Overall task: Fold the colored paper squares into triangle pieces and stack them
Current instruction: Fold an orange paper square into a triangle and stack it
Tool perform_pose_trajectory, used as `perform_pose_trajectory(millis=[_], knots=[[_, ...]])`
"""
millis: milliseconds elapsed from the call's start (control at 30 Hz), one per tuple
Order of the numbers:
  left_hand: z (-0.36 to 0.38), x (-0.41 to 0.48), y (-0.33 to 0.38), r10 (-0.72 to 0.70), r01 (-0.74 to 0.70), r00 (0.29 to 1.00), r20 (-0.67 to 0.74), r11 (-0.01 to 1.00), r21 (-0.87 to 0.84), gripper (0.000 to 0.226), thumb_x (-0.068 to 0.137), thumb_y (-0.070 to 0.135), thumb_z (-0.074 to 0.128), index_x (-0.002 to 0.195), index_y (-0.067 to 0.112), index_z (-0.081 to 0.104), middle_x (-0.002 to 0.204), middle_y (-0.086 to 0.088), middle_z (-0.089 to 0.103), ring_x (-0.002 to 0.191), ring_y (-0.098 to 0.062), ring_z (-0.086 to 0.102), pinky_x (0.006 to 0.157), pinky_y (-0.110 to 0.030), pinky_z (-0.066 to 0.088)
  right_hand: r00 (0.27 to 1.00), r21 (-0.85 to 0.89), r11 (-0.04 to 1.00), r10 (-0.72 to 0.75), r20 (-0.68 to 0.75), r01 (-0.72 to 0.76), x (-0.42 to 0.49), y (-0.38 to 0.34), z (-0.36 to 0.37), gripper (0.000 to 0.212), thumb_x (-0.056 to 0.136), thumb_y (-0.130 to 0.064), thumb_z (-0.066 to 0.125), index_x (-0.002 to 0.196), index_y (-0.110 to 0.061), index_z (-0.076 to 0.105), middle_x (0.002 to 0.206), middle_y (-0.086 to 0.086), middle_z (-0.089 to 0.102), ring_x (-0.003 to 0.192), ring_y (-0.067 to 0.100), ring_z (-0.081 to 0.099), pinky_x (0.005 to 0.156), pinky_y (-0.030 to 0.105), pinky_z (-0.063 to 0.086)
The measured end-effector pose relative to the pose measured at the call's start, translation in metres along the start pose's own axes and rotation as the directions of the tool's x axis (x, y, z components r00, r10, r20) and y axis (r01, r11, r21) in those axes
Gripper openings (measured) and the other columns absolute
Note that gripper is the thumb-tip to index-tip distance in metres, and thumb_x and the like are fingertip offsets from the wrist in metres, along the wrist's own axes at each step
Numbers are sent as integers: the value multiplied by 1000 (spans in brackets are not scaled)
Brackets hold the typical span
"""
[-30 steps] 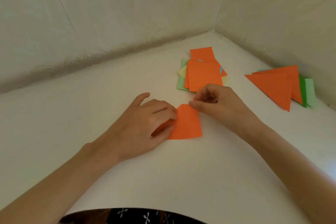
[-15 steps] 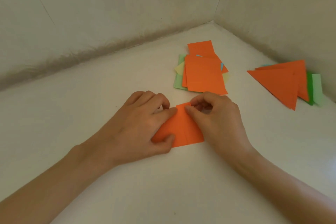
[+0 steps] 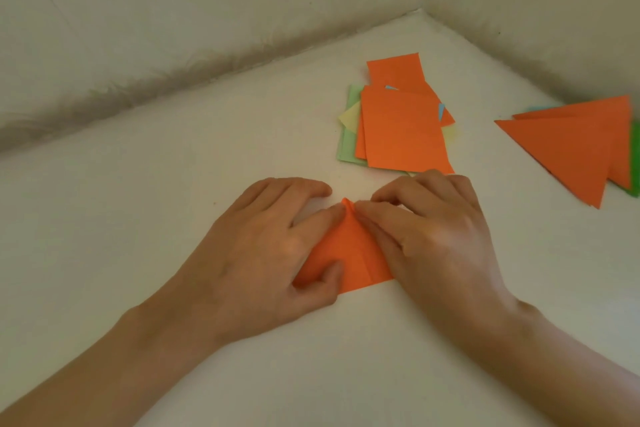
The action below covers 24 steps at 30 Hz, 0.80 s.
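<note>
A partly folded orange paper piece (image 3: 349,250) lies flat on the white table, its top narrowed to a point and a crease down its middle. My left hand (image 3: 273,253) presses its left flap, index fingertip at the point and thumb on the lower edge. My right hand (image 3: 429,239) presses the right flap with its fingers laid along the fold. Both hands cover the paper's outer sides. A loose pile of unfolded squares (image 3: 401,128), orange on top with green, yellow and blue beneath, lies just beyond. Folded orange triangles (image 3: 575,146) are stacked at the right over green pieces.
The white table (image 3: 173,201) sits in a corner, with pale walls (image 3: 207,10) rising behind it and on the right. The triangle stack lies close to the right wall.
Both top corners of the orange piece have been folded in to the centre, turning its rectangular outline into a point. My hands have closed in together over it, and the view has dipped slightly.
</note>
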<state>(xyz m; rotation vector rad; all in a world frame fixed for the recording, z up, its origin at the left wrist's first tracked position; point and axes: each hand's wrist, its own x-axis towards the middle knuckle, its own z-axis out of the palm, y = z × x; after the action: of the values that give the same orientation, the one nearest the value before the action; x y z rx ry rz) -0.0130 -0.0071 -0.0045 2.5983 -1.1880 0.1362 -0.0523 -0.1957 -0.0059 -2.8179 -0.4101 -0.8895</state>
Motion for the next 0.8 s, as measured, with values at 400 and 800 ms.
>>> perform_pose_trajectory(millis=[400,800], knots=[[-1,1,1,0,0,1000,-8,1000,12,53,80,45,51,115,9,66,116,-11,62,105,-27,58,93,-34,39,994,-55,993,-107,37,109,0,1,-2,14,82,-1,61,77,-9,72,75,5,64,66,28,58,67,36,33],[-2,1,1,-7,7,1000,-3,1000,16,53,80,46,51,115,10,66,117,-10,62,106,-26,57,93,-33,38,988,-61,988,-141,64,145,2,6,-3,16,82,-1,61,80,-11,73,76,4,64,66,27,59,71,37,34]])
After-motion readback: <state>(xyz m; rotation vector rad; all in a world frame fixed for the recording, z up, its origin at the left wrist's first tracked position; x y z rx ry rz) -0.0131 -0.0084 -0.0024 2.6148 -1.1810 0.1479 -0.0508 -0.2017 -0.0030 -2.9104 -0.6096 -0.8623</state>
